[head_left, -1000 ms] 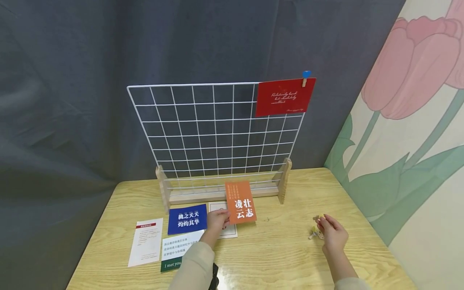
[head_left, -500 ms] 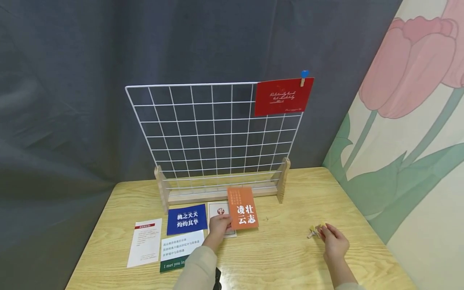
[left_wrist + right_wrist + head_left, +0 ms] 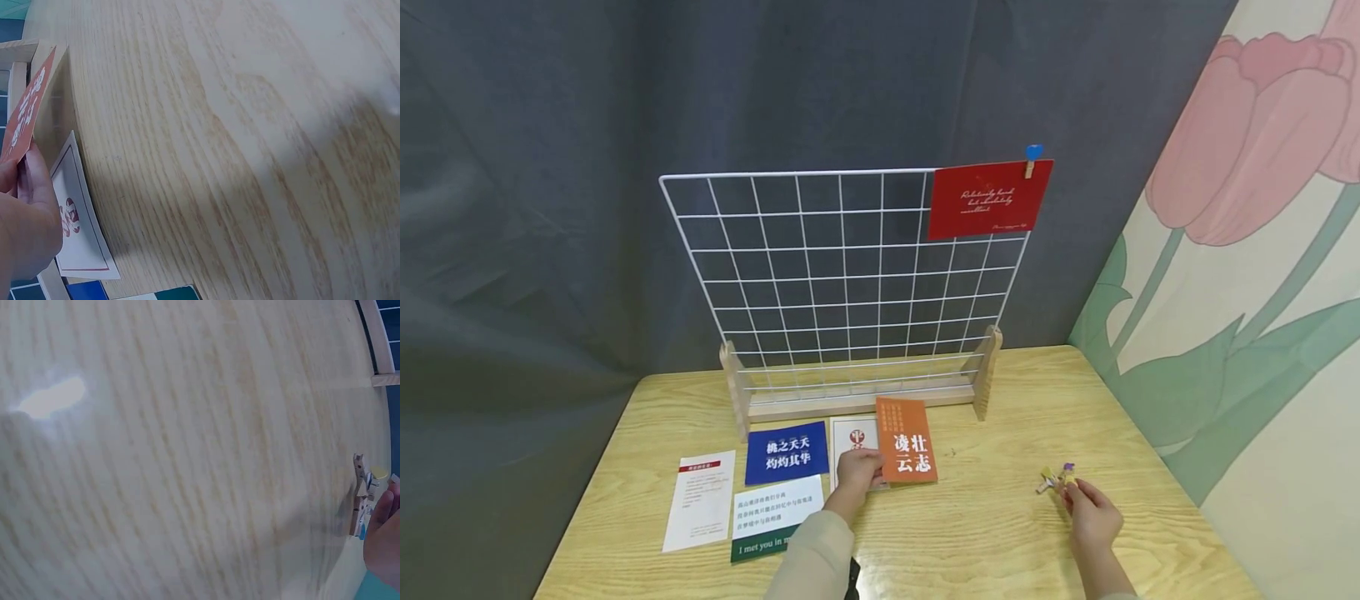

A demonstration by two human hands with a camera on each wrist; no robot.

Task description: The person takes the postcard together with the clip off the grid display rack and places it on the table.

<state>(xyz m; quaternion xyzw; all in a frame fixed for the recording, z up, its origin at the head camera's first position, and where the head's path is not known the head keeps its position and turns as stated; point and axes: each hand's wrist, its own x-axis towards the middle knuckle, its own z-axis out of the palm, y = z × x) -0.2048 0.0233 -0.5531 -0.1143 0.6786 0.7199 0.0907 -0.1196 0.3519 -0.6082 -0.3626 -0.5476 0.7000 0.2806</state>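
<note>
My left hand (image 3: 859,473) pinches an orange card (image 3: 907,442) with white characters by its left edge. In the left wrist view the orange card (image 3: 30,103) is tilted up above the table. A white card (image 3: 84,219) with a thin border lies partly behind that hand. On the right, my right hand (image 3: 1093,512) has thumb and fingertips together at a small group of wooden clothespins (image 3: 1047,481), pinching a clothespin (image 3: 1069,472) with a purple top. The right wrist view shows the group of clothespins (image 3: 361,497) beside the fingers, which are partly cut off by the frame.
Behind the cards stands a white wire grid (image 3: 842,275) on wooden feet (image 3: 987,375). A red card (image 3: 988,200) hangs at its top right under a blue-topped clothespin (image 3: 1032,160). A blue card (image 3: 787,454), a white-and-green card (image 3: 775,517) and a white card (image 3: 698,502) lie left.
The left hand has lowered the orange card slightly and shifted it right. My right hand has come down onto the clothespins; a purple top now shows at its fingertips instead of a yellow one.
</note>
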